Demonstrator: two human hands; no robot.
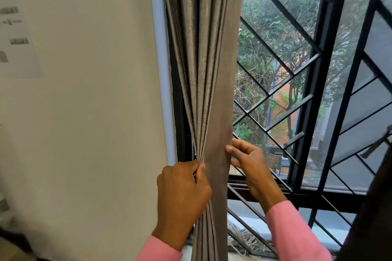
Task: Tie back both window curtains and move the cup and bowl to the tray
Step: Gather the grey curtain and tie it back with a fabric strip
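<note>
A grey-brown curtain [203, 53] hangs gathered in folds at the left side of the window. My left hand [182, 195] is closed around the bunched folds at about sill height. My right hand [248, 161] pinches the curtain's right edge a little higher, thumb on the front, fingers behind. Both sleeves are pink. A dark strip at the far right edge [373, 207] may be the second curtain; I cannot tell. No cup, bowl or tray is in view.
A white wall [84, 112] fills the left, with a printed sheet [19, 42] stuck on it. Behind the curtain is a window with a black diagonal metal grille [307, 95]; trees and a brick building show outside. A pale sill [239, 256] runs below.
</note>
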